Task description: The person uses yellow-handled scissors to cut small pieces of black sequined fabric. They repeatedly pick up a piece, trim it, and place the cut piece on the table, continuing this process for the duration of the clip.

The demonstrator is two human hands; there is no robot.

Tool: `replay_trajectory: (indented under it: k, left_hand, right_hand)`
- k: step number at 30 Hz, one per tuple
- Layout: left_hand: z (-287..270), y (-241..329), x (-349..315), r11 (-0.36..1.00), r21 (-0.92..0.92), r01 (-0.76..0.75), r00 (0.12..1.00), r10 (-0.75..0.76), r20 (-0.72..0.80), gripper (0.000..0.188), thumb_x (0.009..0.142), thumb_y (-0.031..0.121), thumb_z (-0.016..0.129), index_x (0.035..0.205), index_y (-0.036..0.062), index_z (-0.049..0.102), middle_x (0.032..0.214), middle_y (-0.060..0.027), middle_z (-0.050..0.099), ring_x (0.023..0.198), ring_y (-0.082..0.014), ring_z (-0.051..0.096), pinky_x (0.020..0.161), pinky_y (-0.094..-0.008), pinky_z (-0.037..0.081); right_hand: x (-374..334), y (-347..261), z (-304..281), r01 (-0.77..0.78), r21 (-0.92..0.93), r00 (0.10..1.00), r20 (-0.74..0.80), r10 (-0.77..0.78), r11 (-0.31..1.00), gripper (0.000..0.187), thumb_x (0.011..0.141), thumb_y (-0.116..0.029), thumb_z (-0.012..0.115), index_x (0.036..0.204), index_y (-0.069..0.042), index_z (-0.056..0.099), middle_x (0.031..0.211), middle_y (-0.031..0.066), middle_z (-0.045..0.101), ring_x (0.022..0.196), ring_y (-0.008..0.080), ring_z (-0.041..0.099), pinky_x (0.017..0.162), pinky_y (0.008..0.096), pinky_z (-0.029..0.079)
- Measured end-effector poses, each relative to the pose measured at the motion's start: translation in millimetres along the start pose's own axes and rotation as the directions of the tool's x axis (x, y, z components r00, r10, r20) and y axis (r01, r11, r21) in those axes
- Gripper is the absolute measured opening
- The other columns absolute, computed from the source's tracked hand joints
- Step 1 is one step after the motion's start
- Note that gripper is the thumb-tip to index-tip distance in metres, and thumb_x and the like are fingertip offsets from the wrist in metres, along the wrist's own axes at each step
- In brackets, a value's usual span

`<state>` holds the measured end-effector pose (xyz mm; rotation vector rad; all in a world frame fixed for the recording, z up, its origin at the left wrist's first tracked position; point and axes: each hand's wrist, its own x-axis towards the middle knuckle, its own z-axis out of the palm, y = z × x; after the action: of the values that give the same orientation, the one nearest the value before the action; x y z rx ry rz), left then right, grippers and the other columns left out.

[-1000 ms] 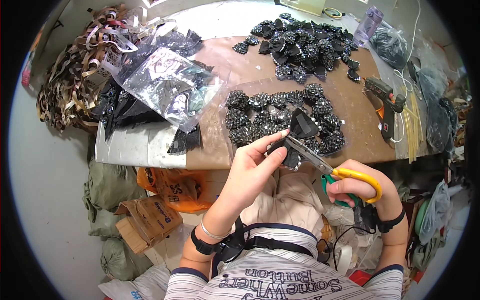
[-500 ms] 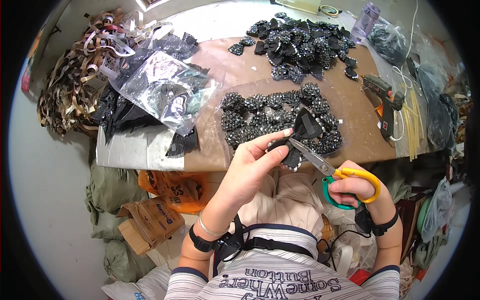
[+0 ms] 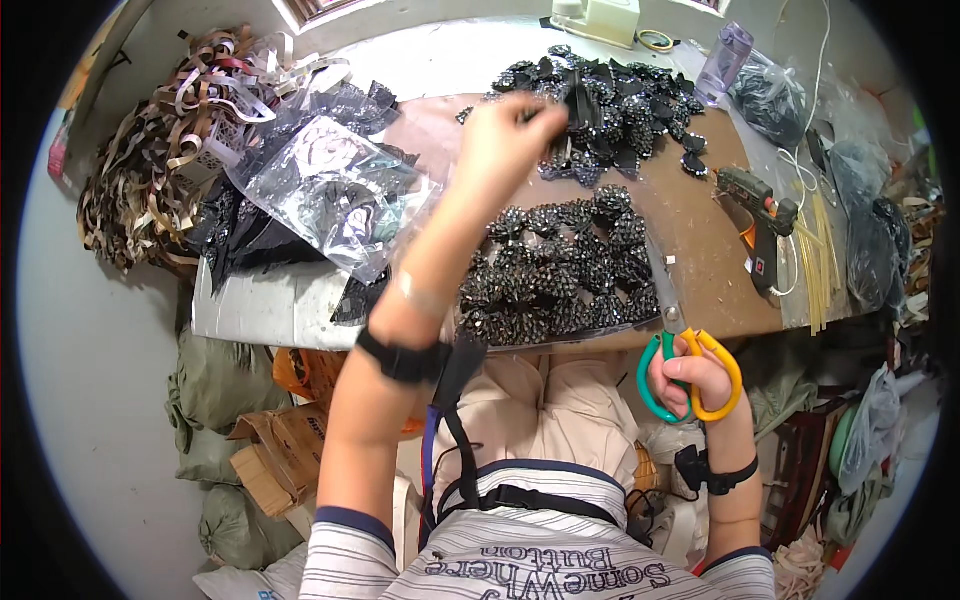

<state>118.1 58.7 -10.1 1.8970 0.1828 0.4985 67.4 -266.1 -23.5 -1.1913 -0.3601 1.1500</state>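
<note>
My left hand [image 3: 512, 135], smeared by motion, reaches over the near left part of a heap of black beaded bows [image 3: 635, 100]. A blurred black bow [image 3: 580, 102] is right at its fingertips; I cannot make out whether they still grip it. My right hand [image 3: 690, 375] is closed round the scissors [image 3: 718, 385], which have one green and one yellow handle. Their metal blades point away from me, over the table's front edge, beside a clear plastic sheet. Rows of finished-looking black beaded bows [image 3: 560, 265] lie on that sheet in front of me.
Left on the table [image 3: 760, 300] lie a clear plastic bag [image 3: 330, 190], black fabric scraps [image 3: 250, 235] and a pile of ribbon strips [image 3: 180, 150]. A glue gun [image 3: 755, 205], glue sticks [image 3: 820, 250] and a purple bottle [image 3: 725, 62] are on the right. Below stands a cardboard box [image 3: 285, 450].
My left hand has swung forward from the sheet to the heap, carrying the black bow off the scissors. My right hand has drawn slightly back with the scissors, their blades now pointing straight ahead.
</note>
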Motion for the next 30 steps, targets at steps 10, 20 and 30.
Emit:
replay_trajectory:
  k: [10, 20, 30]
  left_hand:
    - [66.3, -13.4, -47.3, 0.723, 0.445, -0.528, 0.79, 0.226, 0.57, 0.034, 0.079, 0.007, 0.061, 0.113, 0.0078, 0.065, 0.115, -0.0139, 0.062, 0.104, -0.0286, 0.061, 0.087, -0.0368, 0.048]
    - [52.1, 12.3, -39.4, 0.932, 0.338, -0.131, 0.945, 0.014, 0.328, 0.028, 0.088, 0.013, 0.064, 0.115, 0.0049, 0.06, 0.096, -0.0062, 0.065, 0.089, -0.0194, 0.061, 0.074, -0.031, 0.049]
    - [11.8, 48.5, -141.4, 0.531, -0.541, 0.652, 0.751, -0.352, 0.559, 0.036, 0.092, 0.003, 0.057, 0.126, -0.0031, 0.048, 0.114, -0.0047, 0.059, 0.099, -0.0109, 0.059, 0.087, -0.0243, 0.048]
  right_hand:
    - [-40.2, 42.2, -16.9, 0.101, 0.06, 0.953, -0.292, -0.08, 0.993, 0.022, 0.082, -0.018, 0.054, 0.072, 0.001, 0.057, 0.052, 0.0049, 0.049, 0.041, 0.0133, 0.046, 0.039, 0.0257, 0.038]
    - [-38.3, 39.7, -3.6, 0.126, 0.049, 0.936, -0.337, -0.102, 0.991, 0.022, 0.085, -0.018, 0.054, 0.075, 0.001, 0.057, 0.054, 0.0043, 0.049, 0.044, 0.012, 0.047, 0.042, 0.0253, 0.039]
    - [-26.1, -0.4, 27.8, -0.023, -0.868, 0.94, -0.188, -0.284, 0.496, 0.025, 0.083, -0.018, 0.066, 0.072, 0.0, 0.053, 0.062, 0.0132, 0.057, 0.056, 0.0322, 0.057, 0.052, 0.036, 0.043]
